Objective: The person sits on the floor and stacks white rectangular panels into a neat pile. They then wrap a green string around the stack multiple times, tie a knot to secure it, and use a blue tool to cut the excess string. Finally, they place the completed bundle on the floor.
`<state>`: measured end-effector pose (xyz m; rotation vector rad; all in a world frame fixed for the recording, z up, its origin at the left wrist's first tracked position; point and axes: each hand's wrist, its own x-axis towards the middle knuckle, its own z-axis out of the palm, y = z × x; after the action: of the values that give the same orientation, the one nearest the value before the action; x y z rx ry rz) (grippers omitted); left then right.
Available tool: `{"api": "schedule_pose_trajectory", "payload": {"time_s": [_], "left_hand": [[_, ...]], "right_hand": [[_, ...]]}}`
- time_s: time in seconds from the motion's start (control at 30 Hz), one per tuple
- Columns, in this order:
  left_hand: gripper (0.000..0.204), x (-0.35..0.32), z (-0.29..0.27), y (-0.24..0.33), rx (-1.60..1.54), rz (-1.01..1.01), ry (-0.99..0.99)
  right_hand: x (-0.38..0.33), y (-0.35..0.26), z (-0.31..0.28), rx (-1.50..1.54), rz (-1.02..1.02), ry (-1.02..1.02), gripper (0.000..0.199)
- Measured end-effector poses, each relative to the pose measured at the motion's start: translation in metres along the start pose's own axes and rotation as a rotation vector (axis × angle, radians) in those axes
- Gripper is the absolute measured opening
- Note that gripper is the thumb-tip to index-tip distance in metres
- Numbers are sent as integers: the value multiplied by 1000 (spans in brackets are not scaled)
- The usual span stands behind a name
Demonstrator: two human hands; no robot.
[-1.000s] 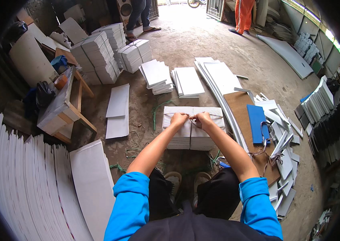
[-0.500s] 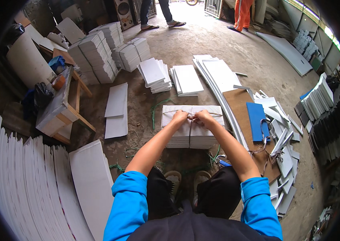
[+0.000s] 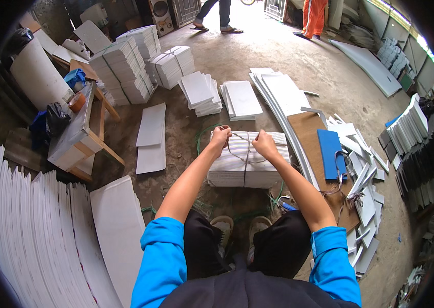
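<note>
Squared bundle of stacked white corrugated sheets [image 3: 268, 177] sits on grey-brown concrete floor [image 3: 283, 54], just ahead of the person's shoes [image 3: 259, 226]. Dark thin cord [image 3: 245, 169] runs over its top and down its near face.

Left hand [image 3: 221, 137], over the bundle's far left part: fingers pinched closed on a strand of the cord, which slants back to the middle. Right hand [image 3: 264, 145], above the top, right of centre: fingers also closed on the cord, fingertips partly hidden.

Writing: faint reddish marks on the edges of the tall white sheets [image 3: 27, 226] at left, too small to read.

Around: two low piles of white panels, left one [image 3: 199, 92] and right one [image 3: 241, 100], just beyond the bundle; cord-bound white stacks [image 3: 119, 72] farther off. To the right, long white panels [image 3: 283, 95], brown board [image 3: 307, 128], blue rectangular panel [image 3: 330, 154], then heaped white offcuts [image 3: 366, 205], crowding that side. Green twine [image 3: 200, 141] lies loose near the bundle. Worn wooden desk [image 3: 76, 136] at left carries a brown tape roll [image 3: 77, 102].

Far end: person in orange trousers [image 3: 313, 18].
</note>
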<state>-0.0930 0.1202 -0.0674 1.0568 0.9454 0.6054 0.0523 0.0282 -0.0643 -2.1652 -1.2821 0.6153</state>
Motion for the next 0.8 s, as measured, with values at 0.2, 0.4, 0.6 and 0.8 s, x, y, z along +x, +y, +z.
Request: {"api": "schedule_pose_trajectory", "payload": {"time_s": [0.2, 0.4, 0.6, 0.8], "left_hand": [[9, -6, 1, 1, 27, -15, -34], [23, -12, 15, 3, 190, -69, -56], [32, -1, 10, -12, 1041, 365, 92], [20, -23, 5, 12, 1203, 246, 62]], "right_hand": [[-9, -13, 12, 154, -433, -65, 38], [-2, -14, -27, 307, -288, 223, 17], [-5, -14, -91, 1037, -93, 285, 16], [-8, 11, -137, 1162, -97, 580, 13]]}}
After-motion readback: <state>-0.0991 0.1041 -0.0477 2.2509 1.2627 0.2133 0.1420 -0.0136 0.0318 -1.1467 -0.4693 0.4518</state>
